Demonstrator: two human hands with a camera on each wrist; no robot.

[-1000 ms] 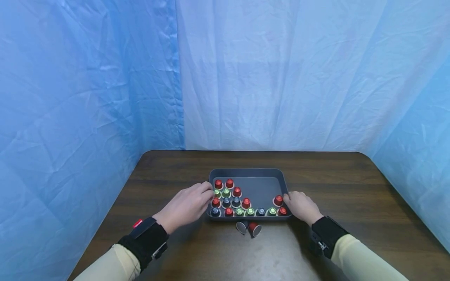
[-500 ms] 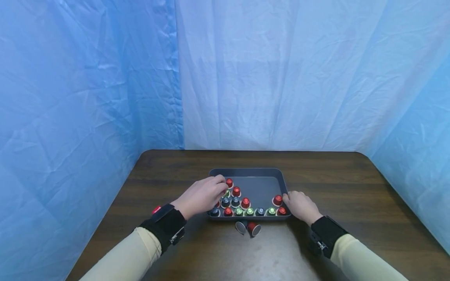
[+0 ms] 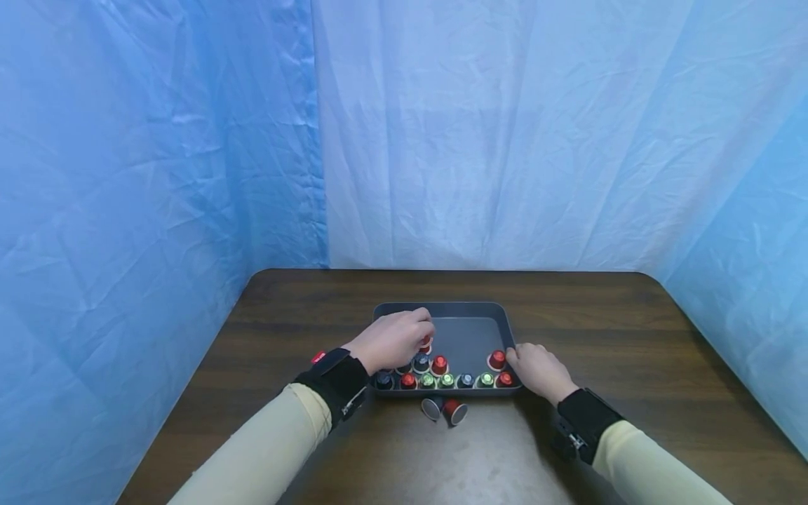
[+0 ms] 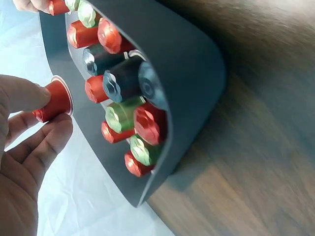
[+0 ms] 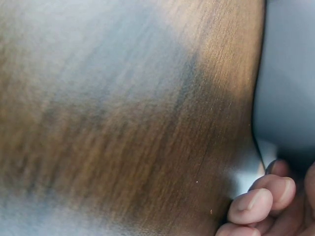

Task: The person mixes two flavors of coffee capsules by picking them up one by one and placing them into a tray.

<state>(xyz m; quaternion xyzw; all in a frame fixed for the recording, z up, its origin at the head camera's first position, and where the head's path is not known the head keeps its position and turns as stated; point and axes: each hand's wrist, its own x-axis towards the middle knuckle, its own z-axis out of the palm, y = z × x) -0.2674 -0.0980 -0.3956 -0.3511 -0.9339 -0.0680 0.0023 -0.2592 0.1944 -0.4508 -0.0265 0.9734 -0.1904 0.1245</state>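
My left hand point(image 3: 394, 339) is over the left half of a dark grey tray point(image 3: 470, 333), pinching a red coffee capsule point(image 4: 58, 101) between thumb and fingers. The capsule is tilted and apart from the others in the left wrist view. Several red, green point(image 3: 447, 381) and dark blue capsules stand in the tray, rims down; my left hand hides some of them. At the tray's right side, my right hand point(image 3: 540, 372) grips the rim, its fingers point(image 5: 251, 205) curled below the tray's wall. Close to it stands another red capsule point(image 3: 496, 360).
A dark capsule point(image 3: 432, 409) and a red capsule point(image 3: 455, 412) lie on their sides on the brown wooden table point(image 3: 631, 330), in front of the tray. Blue sheets point(image 3: 505, 140) hang behind and beside the table.
My left hand has moved right from the tray's left edge to above the capsules. My right hand and the two capsules on the table have stayed in place.
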